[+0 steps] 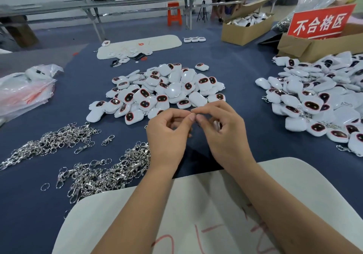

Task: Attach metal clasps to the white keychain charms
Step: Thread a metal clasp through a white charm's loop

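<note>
A blue-covered bench [245, 73] carries everything. The largest heap, white charms with clasps [322, 100], spreads along the right edge below a red sign [322, 21] standing in a cardboard box [314, 46]. A second pile of white charms [163, 90] lies at the middle, just beyond the hands. Two tangles of metal clasps [102, 171] sit near left, one beside the left wrist. A pale mat [196, 204] lies nearest, under both forearms. The left hand [167, 138] and right hand [222, 130] meet thumb to thumb above the bench, fingers [191, 118] pinched narrow on something small; what it is cannot be made out.
</note>
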